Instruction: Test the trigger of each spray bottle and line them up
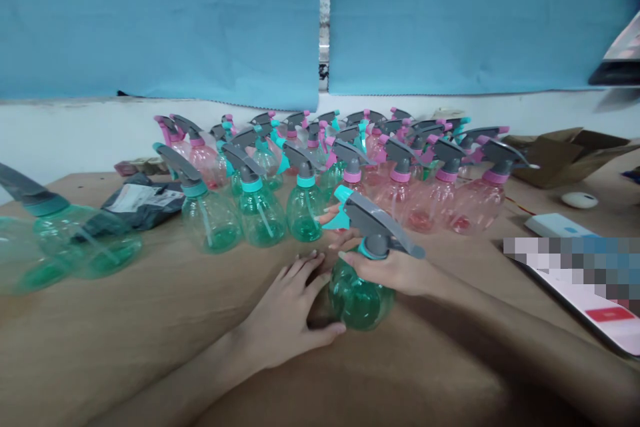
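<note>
A green spray bottle [357, 300] with a grey and teal trigger head stands on the brown table [150, 320] in front of me. My right hand [395, 270] is closed around its neck, just under the trigger head. My left hand [290, 313] rests flat on the table beside the bottle's left side. Its fingers are spread and its thumb touches the bottle's base.
Several green bottles [260, 213] and pink bottles [475, 203] stand in rows behind. Two more green bottles [85, 243] stand at the far left. A dark plastic bag [145, 200] lies left, cardboard [565, 153] and a white box [560, 225] right. Blue curtains hang behind.
</note>
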### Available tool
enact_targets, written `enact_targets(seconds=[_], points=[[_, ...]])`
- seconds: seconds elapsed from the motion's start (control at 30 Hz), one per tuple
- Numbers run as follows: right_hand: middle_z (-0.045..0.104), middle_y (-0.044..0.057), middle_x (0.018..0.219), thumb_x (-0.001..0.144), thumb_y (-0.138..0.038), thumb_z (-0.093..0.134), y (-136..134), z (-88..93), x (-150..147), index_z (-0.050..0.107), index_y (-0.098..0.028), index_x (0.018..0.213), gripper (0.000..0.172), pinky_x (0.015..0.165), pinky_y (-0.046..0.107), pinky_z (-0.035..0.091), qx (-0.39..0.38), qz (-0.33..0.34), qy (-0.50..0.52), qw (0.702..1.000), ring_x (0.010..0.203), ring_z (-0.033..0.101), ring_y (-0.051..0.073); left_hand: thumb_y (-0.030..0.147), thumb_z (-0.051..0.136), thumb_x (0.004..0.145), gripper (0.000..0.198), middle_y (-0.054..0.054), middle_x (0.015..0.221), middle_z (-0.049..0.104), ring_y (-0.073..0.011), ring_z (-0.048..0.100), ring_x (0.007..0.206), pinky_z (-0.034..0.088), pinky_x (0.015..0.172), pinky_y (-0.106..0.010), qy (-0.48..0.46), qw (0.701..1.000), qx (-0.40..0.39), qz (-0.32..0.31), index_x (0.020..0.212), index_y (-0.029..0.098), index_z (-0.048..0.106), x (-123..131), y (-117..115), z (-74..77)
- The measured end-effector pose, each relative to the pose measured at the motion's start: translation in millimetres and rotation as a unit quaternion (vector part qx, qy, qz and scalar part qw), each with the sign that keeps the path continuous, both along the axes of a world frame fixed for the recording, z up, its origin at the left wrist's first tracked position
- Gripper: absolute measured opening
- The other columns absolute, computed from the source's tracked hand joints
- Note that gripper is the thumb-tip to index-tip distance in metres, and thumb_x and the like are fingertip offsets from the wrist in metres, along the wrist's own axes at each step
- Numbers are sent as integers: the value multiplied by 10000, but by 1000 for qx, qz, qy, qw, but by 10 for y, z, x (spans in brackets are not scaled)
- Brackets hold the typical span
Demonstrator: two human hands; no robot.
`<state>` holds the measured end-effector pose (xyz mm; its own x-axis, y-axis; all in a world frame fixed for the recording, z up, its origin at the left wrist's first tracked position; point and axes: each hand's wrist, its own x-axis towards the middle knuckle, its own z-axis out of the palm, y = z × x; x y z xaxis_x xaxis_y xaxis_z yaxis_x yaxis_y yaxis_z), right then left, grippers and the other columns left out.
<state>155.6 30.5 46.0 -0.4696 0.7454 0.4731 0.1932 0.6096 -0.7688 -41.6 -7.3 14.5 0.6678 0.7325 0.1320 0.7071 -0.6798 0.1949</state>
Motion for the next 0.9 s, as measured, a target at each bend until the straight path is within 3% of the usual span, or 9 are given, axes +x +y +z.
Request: enact_targets(seconds=[0.1, 0.17, 0.5, 0.9], points=[[616, 29, 994, 760, -230, 539, -8, 2, -8, 436, -280, 1194, 449, 664, 309, 554, -14, 2, 13, 1000, 814, 637, 168, 580, 528, 772, 696, -147, 1375, 349, -307, 288, 1258, 263, 1006, -462, 2, 1000, -2, -1, 1302, 149, 396, -5, -8, -2], [611, 30, 1024, 754, -223, 544, -10, 2, -14, 394, -288, 1233, 506, 638, 297, 555, -19, 2, 22, 1000, 794, 640, 163, 592, 523, 769, 707, -147, 1377, 345, -306, 286, 1257, 264, 1006, -458, 4, 1000, 0, 1, 1303, 146, 396, -6, -9, -7], [613, 6, 1007, 729, -151, 518, -76, 130, -4, 390, -295, 1235, 542, 640, 280, 535, -21, 9, 19, 1000, 712, 635, 132, 583, 533, 766, 703, -140, 1391, 326, -301, 270, 1269, 247, 1012, -458, -1, 1000, -7, 1, 1309, 162, 384, 3, 5, -6], [620, 6, 970, 719, -146, 516, -76, 132, -5, 406, -300, 1201, 518, 636, 294, 533, -32, 4, 16, 999, 730, 637, 152, 571, 533, 777, 703, -131, 1388, 338, -299, 284, 1263, 259, 1008, -462, -16, 1000, -2, -5, 1328, 171, 356, 7, -6, 2]])
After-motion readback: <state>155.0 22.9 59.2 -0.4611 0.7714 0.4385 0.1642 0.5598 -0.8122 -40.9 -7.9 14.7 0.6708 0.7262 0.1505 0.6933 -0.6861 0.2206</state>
